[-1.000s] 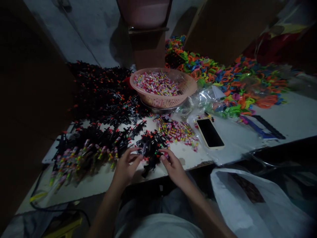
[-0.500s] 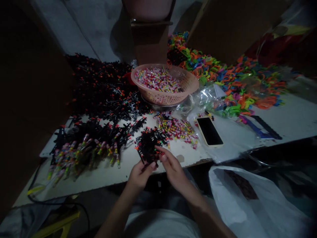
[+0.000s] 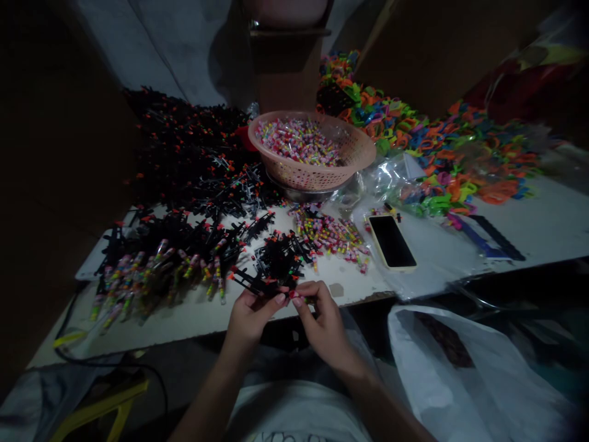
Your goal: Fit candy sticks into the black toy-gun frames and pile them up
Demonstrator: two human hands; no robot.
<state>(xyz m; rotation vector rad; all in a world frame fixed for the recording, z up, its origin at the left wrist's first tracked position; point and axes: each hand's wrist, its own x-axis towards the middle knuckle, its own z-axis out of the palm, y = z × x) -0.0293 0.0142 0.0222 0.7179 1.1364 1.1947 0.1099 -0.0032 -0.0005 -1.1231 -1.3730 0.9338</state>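
Observation:
My left hand [image 3: 252, 316] is closed around a black plastic toy gun [image 3: 251, 281] with an orange tip, which points up and to the left. My right hand [image 3: 324, 316] pinches a small candy-filled tube [image 3: 292, 294] with a red end, held against the gun's rear end. Fingers cover most of the tube. Just beyond my hands lies a small heap of black toy guns [image 3: 280, 255]. Right of that heap are loose candy tubes [image 3: 329, 232] on the white table [image 3: 354, 285]. Toy guns with tubes attached [image 3: 156, 270] lie to the left.
A pink basket [image 3: 313, 175] full of candy tubes stands at the back on a metal base. Behind left is a large pile of black toy guns [image 3: 184, 153]. Colourful plastic pieces [image 3: 423, 141], a phone [image 3: 392, 241] and a white bag [image 3: 432, 368] are on the right.
A toy gun in my left hand now points out to the left, apart from the heap. My right hand has drawn in, its fingers now pinching a tube against it. The view has shifted slightly.

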